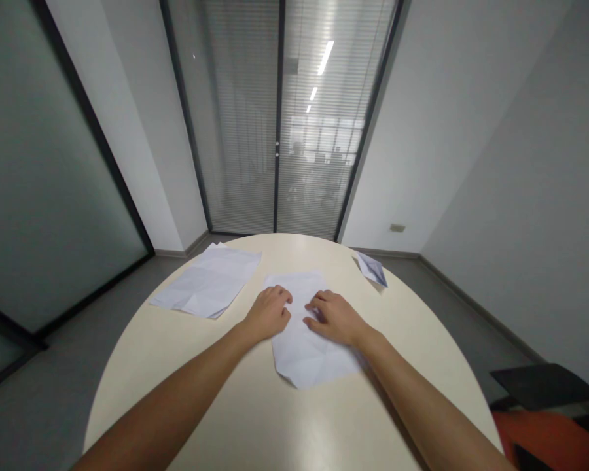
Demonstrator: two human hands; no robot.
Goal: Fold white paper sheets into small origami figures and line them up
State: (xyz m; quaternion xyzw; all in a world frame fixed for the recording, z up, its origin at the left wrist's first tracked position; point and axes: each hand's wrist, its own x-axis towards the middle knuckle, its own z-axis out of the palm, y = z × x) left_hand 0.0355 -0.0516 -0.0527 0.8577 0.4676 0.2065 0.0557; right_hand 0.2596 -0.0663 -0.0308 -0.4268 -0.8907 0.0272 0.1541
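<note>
My left hand [269, 313] and right hand [338, 318], fingers loosely curled, rest on the creased paper sheet [307, 363]; the paper stack [209, 278] lies left of it, the folded paper [372, 269] right.

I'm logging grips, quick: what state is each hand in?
Left hand: partly open, fingers curled, resting on the creased paper sheet.
Right hand: partly open, fingers curled, on that sheet too.

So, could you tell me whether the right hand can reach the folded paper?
Probably yes: the right hand is on the sheet, and nothing visible stands between it and the folded paper.
</note>
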